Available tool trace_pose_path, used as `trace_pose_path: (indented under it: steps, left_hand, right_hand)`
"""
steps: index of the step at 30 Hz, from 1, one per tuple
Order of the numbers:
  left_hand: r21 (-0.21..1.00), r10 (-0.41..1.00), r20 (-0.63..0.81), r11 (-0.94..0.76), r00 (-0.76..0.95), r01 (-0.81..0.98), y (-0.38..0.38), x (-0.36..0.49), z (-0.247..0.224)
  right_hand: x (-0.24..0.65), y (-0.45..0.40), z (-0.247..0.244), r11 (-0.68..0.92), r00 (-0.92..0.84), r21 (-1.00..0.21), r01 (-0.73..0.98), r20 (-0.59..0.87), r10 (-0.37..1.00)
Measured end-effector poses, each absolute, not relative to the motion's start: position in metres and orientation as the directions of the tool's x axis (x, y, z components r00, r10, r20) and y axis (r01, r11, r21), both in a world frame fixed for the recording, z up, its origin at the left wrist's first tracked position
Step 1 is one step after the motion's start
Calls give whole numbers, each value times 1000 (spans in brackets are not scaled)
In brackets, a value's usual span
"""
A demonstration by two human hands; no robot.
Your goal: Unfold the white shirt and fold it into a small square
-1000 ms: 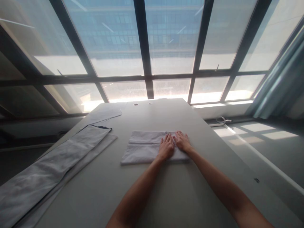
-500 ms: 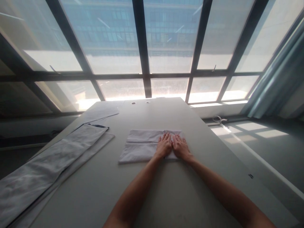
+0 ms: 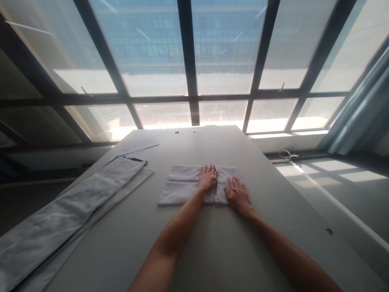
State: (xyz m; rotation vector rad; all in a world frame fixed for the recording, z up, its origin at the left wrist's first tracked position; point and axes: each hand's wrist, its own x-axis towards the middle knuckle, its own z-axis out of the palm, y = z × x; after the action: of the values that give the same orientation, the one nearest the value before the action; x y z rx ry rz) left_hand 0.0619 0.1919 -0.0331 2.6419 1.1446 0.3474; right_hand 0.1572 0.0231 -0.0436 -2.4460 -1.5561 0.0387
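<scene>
Across the top runs a large dark-framed glass window (image 3: pixel 158 44), cut off above and at both sides, its lowest panes glaring too brightly to show detail. Below it stretches a long matte white table (image 3: pixel 130 235), its near edge out of view. At the far right, a blue-grey fabric curtain (image 3: pixel 352 117) is cut by the picture's side. Long layered grey-white cloth pieces (image 3: pixel 82 202) lie along the table's left edge, running out of the picture; how many layers is hard to tell. The folded grey-white rectangular cloth (image 3: pixel 182 184) lies mid-table, with bare surface toward the far edge, the right edge and the strip between it and the layered cloth. The left hand (image 3: pixel 208 177) lies flat on it near its far side, fingers slightly spread; the right hand (image 3: pixel 238 196) rests flat over its right end, hiding the near-right corner. Neither grips anything. Half a second ago the hands lay side by side, almost touching; now they are apart. A small dark object (image 3: pixel 329 231) by the table's right edge is too small to identify.
</scene>
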Motion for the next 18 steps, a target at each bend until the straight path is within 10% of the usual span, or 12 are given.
trace_pose_path:
  steps: [18]
  left_hand:
    - [291, 956, 118, -293, 270, 911, 268, -153, -15]
  right_hand:
    - [159, 21, -48, -376, 406, -203, 904, 134, 904]
